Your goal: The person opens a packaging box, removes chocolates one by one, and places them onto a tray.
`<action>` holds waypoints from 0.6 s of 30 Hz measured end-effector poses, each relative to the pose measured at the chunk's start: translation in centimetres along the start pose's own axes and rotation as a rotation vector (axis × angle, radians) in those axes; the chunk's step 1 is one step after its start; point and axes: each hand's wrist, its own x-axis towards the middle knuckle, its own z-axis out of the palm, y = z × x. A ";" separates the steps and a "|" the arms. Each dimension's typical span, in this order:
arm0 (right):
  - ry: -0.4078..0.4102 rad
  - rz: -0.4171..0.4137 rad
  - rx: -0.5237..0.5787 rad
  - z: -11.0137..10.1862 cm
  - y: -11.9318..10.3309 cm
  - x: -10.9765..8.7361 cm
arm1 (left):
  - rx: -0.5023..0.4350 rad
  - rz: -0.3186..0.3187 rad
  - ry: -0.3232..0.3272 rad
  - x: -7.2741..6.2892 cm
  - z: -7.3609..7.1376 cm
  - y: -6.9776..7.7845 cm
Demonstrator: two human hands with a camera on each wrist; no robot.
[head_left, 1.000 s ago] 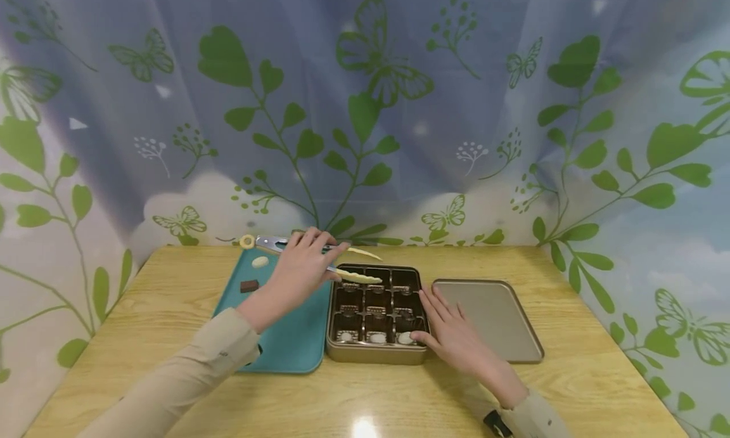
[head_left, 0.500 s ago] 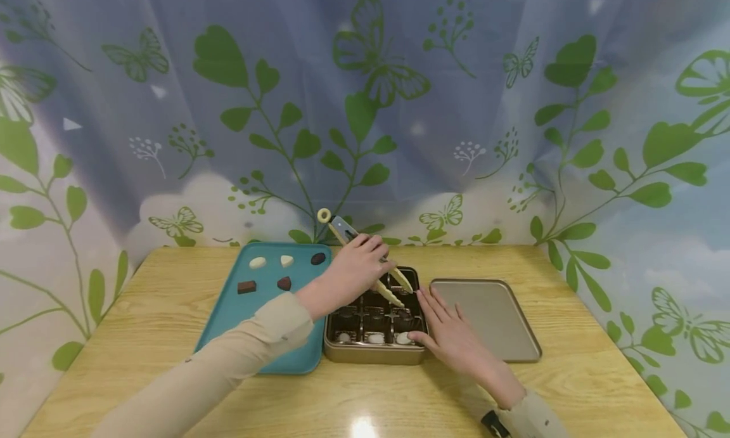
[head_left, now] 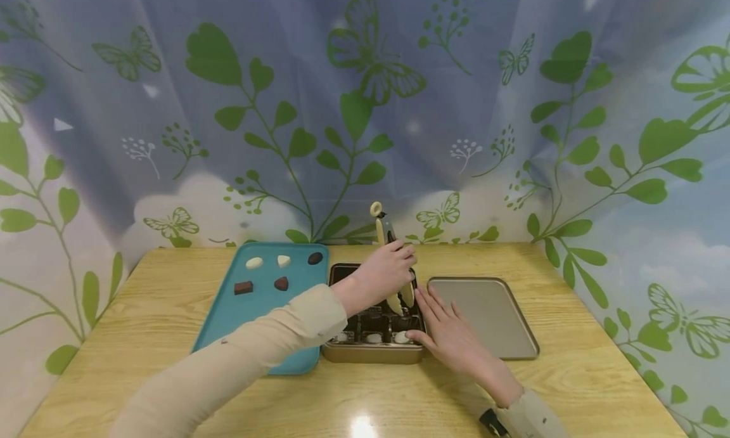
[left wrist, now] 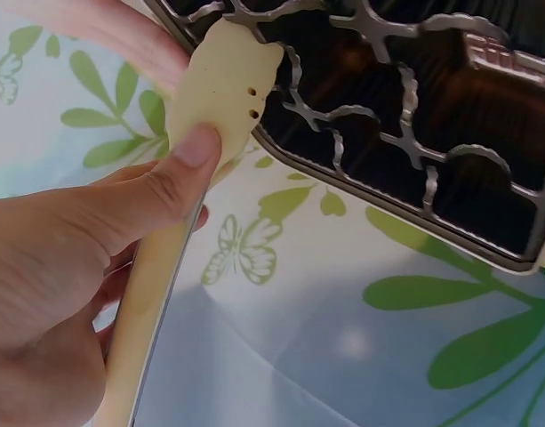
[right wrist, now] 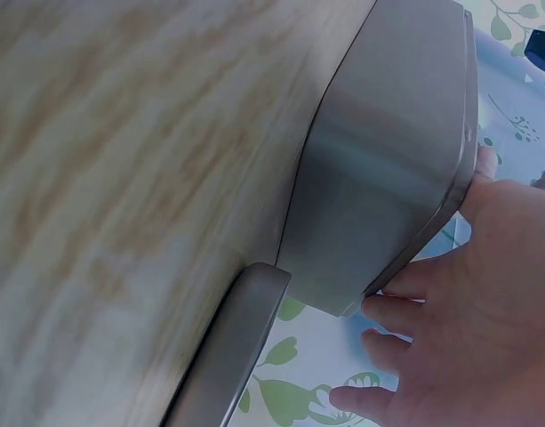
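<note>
My left hand (head_left: 381, 274) grips a pair of tongs (left wrist: 152, 276) with cream-yellow scalloped tips, its thumb pressed on one arm. The tongs stand steeply, tips down in the right-hand column of a brown divided baking tin (head_left: 373, 354). Whether anything sits between the tips I cannot tell. White oval pieces (head_left: 374, 338) lie in the tin's front-row compartments; my left hand and sleeve hide part of the back rows. My right hand (head_left: 456, 336) rests along the tin's right rim with fairly straight fingers, its thumb at the front right corner.
Left of the tin lies a blue tray (head_left: 296, 359) bearing several chocolate-like pieces, among them a brown block (head_left: 243, 288) and a dark oval (head_left: 315, 258). A flat brown lid (head_left: 490, 314) lies at right. A patterned curtain (head_left: 365, 108) hangs behind the wooden table (head_left: 365, 393).
My left hand has carried the tongs rightward from the tray's back edge over the tin. They have swung from nearly flat to steep, tips lower. The right hand keeps its place.
</note>
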 end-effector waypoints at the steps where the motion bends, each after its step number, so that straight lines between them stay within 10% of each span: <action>1: 0.000 0.000 0.003 0.0 0.0 0.0 | 0.006 0.005 -0.022 0.2 0.0 0.1; 18: -0.009 0.013 0.032 0.0 -0.1 -0.1 | 0.038 -0.023 -0.029 0.0 -0.2 0.4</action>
